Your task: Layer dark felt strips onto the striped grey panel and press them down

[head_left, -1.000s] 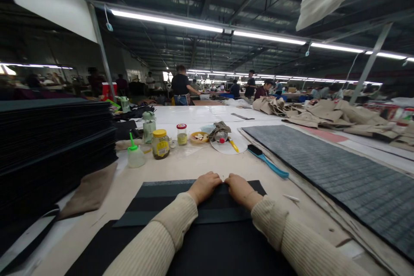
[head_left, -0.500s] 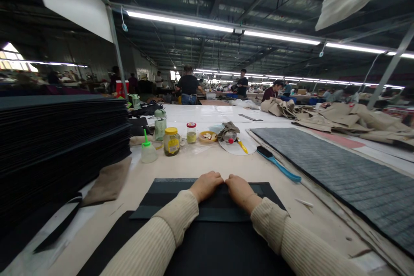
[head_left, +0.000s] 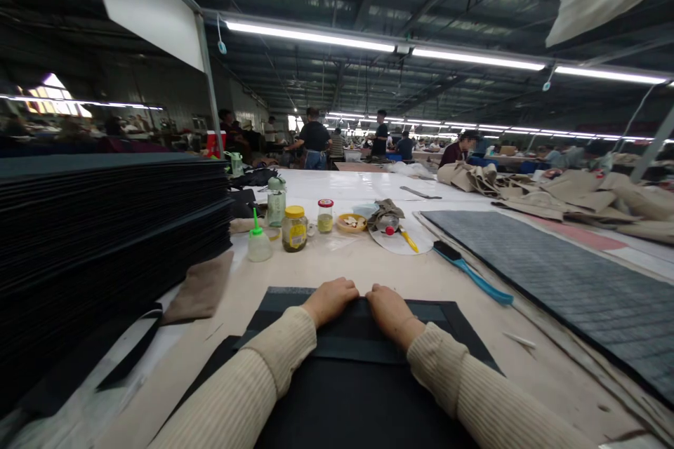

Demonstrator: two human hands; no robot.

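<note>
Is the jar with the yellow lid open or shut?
Shut: the round yellow lid sits right across the top of the clear, upright jar.

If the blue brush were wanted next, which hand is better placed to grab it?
Probably the right hand: the blue brush lies off to its side, and the left hand is farther away.

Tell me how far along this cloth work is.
Done, it seems: the banded dark cloth is laid out over the black cloth. In hand: the left hand and right hand are close together at its far edge. Left: probably that edge, since both hands are on it. Whether the tall stack is finished or waiting, I can't tell.
</note>
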